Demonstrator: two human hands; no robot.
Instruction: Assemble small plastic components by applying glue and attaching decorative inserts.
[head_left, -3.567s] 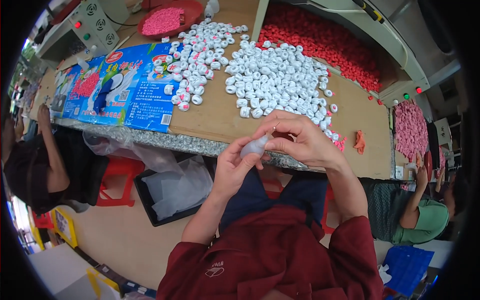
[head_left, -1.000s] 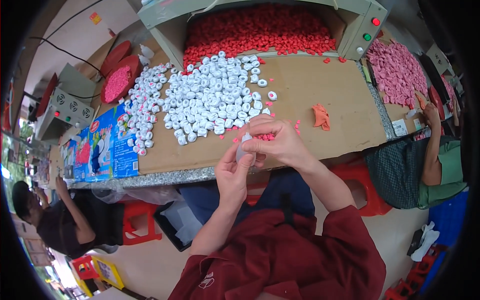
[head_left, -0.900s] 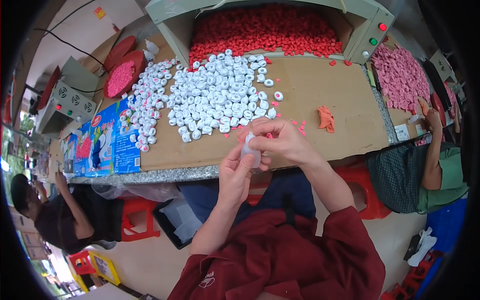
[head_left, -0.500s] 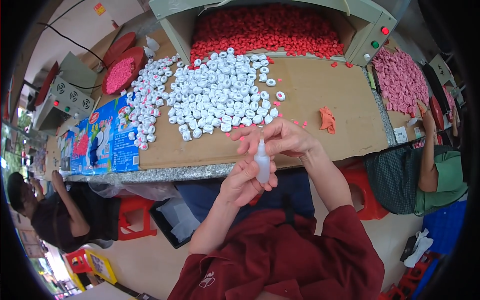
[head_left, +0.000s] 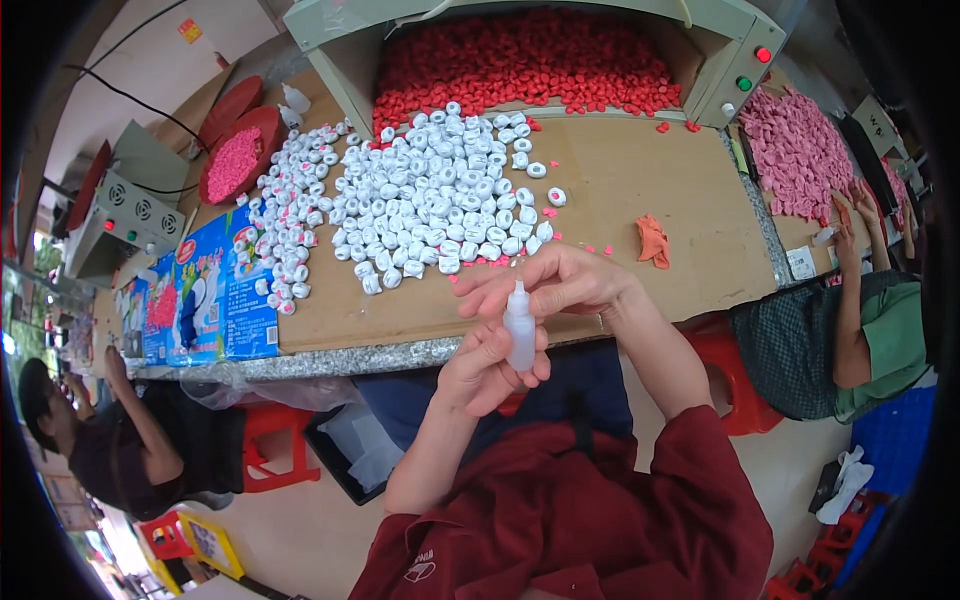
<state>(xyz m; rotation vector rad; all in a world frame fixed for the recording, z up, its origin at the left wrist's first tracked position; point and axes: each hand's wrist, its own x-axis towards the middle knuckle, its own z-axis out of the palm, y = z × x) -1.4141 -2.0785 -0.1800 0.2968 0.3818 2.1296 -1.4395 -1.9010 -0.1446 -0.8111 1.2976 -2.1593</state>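
A small translucent white squeeze bottle [head_left: 520,338] with a narrow nozzle stands nearly upright between my hands, in front of the table's edge. My left hand [head_left: 474,372] is wrapped around its body, thumb at the side and fingers behind. Above it, my right hand [head_left: 580,280] is at the nozzle, with its thumb beside the neck and its fingers reaching behind the tip. A tiny pale speck shows by those fingers, too small to name. Beyond my hands lies a broad heap of small white rounded pieces [head_left: 430,190] with dark oval marks, some showing pink.
A grey-green machine housing [head_left: 722,85] full of red pieces [head_left: 520,65] stands at the back. An orange cloth scrap [head_left: 653,242] lies right of my hands. Far left are a red bowl [head_left: 270,135] and blue printed sheet [head_left: 240,335]. People work on both sides.
The thin tip that rose above the bottle's nozzle no longer shows there. My right fingers have shifted slightly left, and the view has moved a little. At right, the co-worker's hands have come together.
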